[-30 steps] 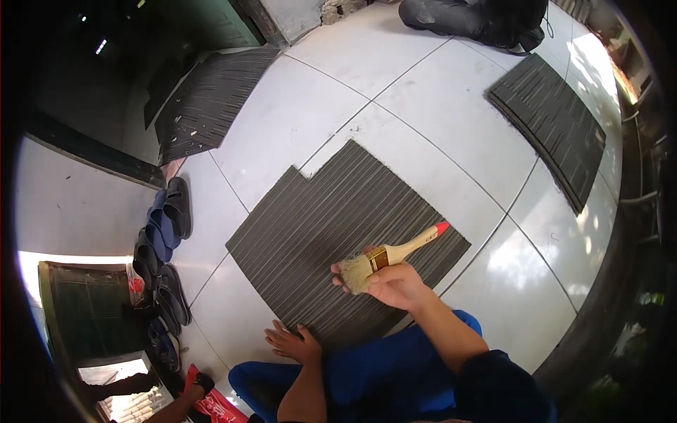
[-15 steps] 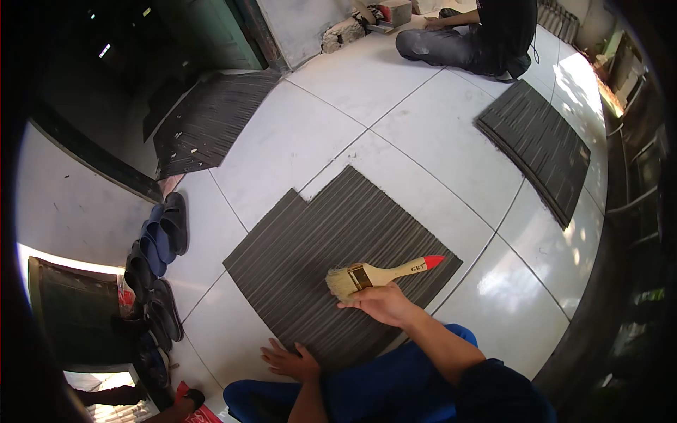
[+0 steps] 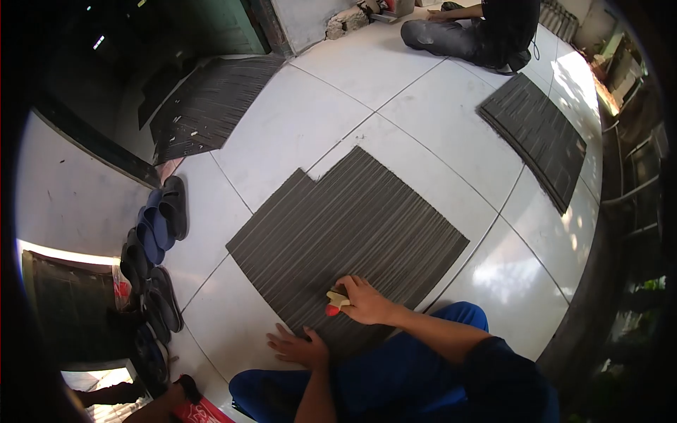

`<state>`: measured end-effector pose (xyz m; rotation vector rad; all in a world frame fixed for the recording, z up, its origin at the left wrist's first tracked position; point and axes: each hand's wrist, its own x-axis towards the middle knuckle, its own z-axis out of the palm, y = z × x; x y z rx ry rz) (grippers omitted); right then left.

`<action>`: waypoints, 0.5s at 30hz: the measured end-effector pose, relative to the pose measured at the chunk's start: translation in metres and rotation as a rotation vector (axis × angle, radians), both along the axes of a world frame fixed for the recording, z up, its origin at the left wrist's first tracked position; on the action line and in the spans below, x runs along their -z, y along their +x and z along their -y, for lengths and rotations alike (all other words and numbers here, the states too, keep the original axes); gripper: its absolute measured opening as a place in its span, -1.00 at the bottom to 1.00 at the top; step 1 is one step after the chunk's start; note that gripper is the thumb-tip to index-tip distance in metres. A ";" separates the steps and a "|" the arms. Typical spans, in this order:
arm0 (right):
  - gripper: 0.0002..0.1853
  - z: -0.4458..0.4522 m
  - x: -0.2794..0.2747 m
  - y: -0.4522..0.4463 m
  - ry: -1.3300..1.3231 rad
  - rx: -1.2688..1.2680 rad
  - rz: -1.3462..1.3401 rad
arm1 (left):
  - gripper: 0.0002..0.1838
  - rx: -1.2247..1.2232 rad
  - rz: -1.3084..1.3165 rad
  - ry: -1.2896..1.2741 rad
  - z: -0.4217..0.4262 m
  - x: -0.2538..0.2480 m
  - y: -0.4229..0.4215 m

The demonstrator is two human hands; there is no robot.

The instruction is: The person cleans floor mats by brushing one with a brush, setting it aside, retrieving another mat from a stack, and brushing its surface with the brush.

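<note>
White tiles form the floor, with sandals lined up along the left side and a seated person at the far right. One dark striped mat lies flat at the centre, set diagonally, with a notch cut at its far left. Two further dark pieces are visible: a stack at the right and a sheet at the far left.

Over the near part of the mat, the right hand has its fingers clamped on a brush. Its red handle tip points toward the near left and up at the camera. The long axis is strongly foreshortened, so its exact angle to the mat cannot be determined. The hand hides the bristles; whether they touch the mat cannot be told.

The left hand rests at the near left edge of the mat, fingers spread apart, gripping nothing. Blue trousers occupy the near side.
</note>
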<state>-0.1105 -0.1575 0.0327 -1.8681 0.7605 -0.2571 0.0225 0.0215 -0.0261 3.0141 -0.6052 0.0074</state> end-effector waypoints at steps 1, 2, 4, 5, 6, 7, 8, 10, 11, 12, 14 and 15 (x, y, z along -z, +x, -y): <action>-0.47 -0.001 0.000 0.002 -0.028 0.011 -0.008 | -0.17 0.006 0.005 -0.014 0.001 0.000 0.000; -0.47 0.000 0.000 0.005 -0.056 0.024 -0.015 | -0.17 0.013 0.012 -0.026 0.000 0.001 0.000; -0.44 0.008 -0.002 0.007 -0.145 0.073 -0.041 | -0.17 0.014 0.010 -0.036 0.000 0.000 -0.001; -0.43 0.015 -0.003 0.004 -0.208 0.110 -0.059 | -0.18 0.010 0.003 -0.035 0.000 -0.002 -0.002; -0.41 0.022 -0.003 0.001 -0.273 0.148 -0.076 | -0.18 0.006 -0.002 -0.037 0.001 -0.003 -0.002; -0.39 0.028 -0.001 -0.003 -0.340 0.199 -0.111 | -0.18 0.001 0.004 -0.041 0.001 -0.003 -0.003; -0.37 0.034 0.003 -0.008 -0.409 0.251 -0.146 | -0.17 -0.004 0.010 -0.047 0.002 -0.001 -0.004; -0.34 0.035 0.006 -0.004 -0.513 0.313 -0.195 | -0.15 -0.023 0.006 -0.073 0.006 0.004 0.000; -0.33 0.032 0.007 -0.002 -0.544 0.321 -0.211 | -0.15 -0.039 -0.007 -0.087 0.008 0.007 0.002; -0.31 0.026 0.008 0.000 -0.568 0.324 -0.232 | -0.14 -0.057 -0.024 -0.095 0.008 0.009 0.003; -0.29 0.007 0.011 0.010 -0.633 0.258 -0.244 | -0.12 -0.088 -0.109 -0.139 0.011 0.006 0.007; -0.29 -0.004 0.015 0.016 -0.647 0.227 -0.234 | -0.11 -0.104 -0.152 -0.163 0.015 0.003 0.010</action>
